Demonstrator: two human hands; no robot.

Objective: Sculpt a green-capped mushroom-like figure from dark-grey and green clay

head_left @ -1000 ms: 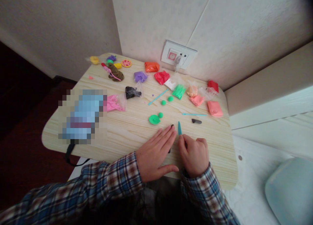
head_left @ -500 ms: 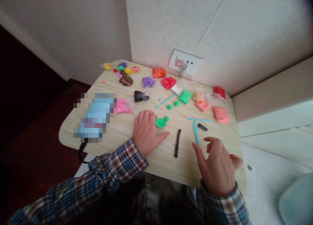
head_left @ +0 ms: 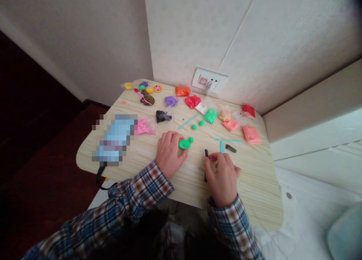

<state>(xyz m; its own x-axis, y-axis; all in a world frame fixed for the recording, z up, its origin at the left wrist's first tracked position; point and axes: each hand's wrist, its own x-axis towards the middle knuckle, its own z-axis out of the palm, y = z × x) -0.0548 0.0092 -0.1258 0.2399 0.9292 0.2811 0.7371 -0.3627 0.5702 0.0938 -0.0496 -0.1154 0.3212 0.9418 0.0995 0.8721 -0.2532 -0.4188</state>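
Observation:
My left hand (head_left: pixel 170 154) rests on the table with fingers and thumb closed round the edge of a flattened green clay piece (head_left: pixel 184 144). A small green clay ball (head_left: pixel 191 139) touches that piece on its far right side. My right hand (head_left: pixel 223 178) pinches a thin black clay roll (head_left: pixel 206 153) near its upper part; the thumb covers some of the roll. Just beyond the right hand lie a blue plastic clay knife (head_left: pixel 222 146), partly hidden by the fingers, and a short dark clay piece (head_left: pixel 231 148). Two more green balls (head_left: pixel 194 127) sit farther back.
Bagged clay lines the back, including orange (head_left: pixel 182 91), red (head_left: pixel 192 101), green (head_left: pixel 210 116) and coral (head_left: pixel 251 134) packs. A blurred phone-like device (head_left: pixel 115 139) lies left. Blue sticks (head_left: pixel 189 121) lie mid-table. A brown coiled clay model (head_left: pixel 147 97) stands back left. A wall socket (head_left: pixel 209 80) is behind.
My right hand has moved left from beside the blue knife to the black clay roll and closed on it. My left thumb has drawn in against the green piece. The view has shifted slightly.

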